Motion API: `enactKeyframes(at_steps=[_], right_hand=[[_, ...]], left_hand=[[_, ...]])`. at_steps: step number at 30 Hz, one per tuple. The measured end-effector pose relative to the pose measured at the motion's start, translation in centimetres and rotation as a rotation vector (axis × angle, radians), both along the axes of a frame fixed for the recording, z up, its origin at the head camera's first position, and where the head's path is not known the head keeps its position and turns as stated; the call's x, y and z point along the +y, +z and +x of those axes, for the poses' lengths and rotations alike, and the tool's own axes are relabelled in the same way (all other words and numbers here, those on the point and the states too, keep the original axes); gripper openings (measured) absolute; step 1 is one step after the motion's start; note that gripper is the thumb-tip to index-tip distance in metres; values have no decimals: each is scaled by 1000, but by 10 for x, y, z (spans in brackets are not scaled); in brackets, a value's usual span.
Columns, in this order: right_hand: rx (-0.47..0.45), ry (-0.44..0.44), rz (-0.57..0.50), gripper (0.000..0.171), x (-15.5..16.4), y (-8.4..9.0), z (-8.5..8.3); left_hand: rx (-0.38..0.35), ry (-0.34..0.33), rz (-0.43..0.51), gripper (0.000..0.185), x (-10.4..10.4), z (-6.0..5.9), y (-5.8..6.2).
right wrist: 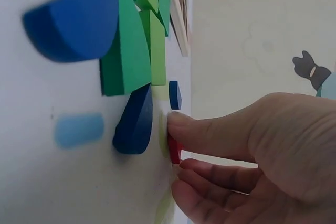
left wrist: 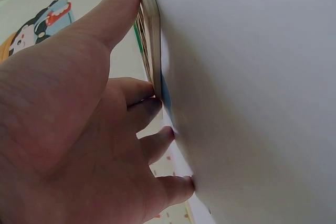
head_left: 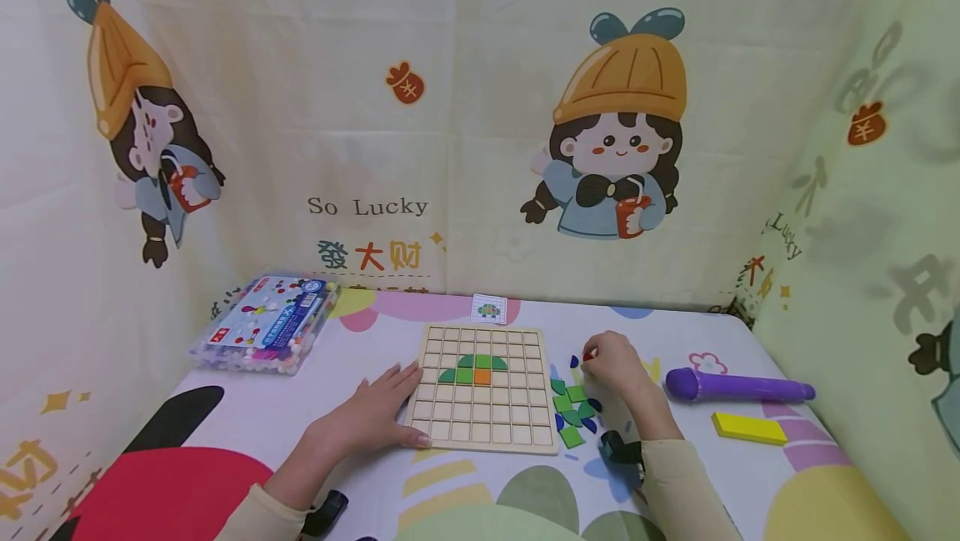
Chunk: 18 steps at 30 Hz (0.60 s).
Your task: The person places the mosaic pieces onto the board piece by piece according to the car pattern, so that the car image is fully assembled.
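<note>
A wooden grid board (head_left: 487, 424) lies mid-table, with several green pieces and one orange square (head_left: 482, 377) in its cells. My left hand (head_left: 375, 408) touches the board's left edge, its fingers and thumb spread; in the left wrist view the thumb lies along the board's side and the fingertips meet the tabletop. Right of the board, my right hand (head_left: 618, 358) pinches a small red piece (right wrist: 174, 148) between thumb and fingers, low over the table. Near it are a small blue piece (right wrist: 175, 95) and a loose group of green pieces (head_left: 572, 416) and blue pieces.
Behind the board stands a small pattern card (head_left: 489, 309). A clear plastic case (head_left: 266, 324) of colourful parts is at the back left. To the right lie a purple microphone-shaped object (head_left: 738, 385) and a yellow block (head_left: 750, 428). Printed cloth hangs around the table.
</note>
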State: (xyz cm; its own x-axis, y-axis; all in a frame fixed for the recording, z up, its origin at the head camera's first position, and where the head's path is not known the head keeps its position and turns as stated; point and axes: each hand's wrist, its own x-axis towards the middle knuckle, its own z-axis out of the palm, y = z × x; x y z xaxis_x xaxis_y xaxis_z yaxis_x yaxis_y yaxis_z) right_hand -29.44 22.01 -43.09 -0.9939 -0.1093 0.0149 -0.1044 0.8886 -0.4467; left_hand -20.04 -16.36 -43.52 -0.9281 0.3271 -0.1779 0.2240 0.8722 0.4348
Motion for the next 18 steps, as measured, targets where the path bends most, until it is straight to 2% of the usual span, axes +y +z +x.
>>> enactKeyframes(at_steps=[8, 15, 18], right_hand=[[-58, -14, 24, 4, -3, 7, 3], [-54, -22, 81, 14, -7, 6, 3], [-41, -33, 73, 17, -6, 5, 3]], left_hand=[[-3, 1, -6, 110, 1, 0, 3], [-6, 0, 3, 110, 0, 0, 3], [-6, -2, 5, 110, 0, 0, 1]])
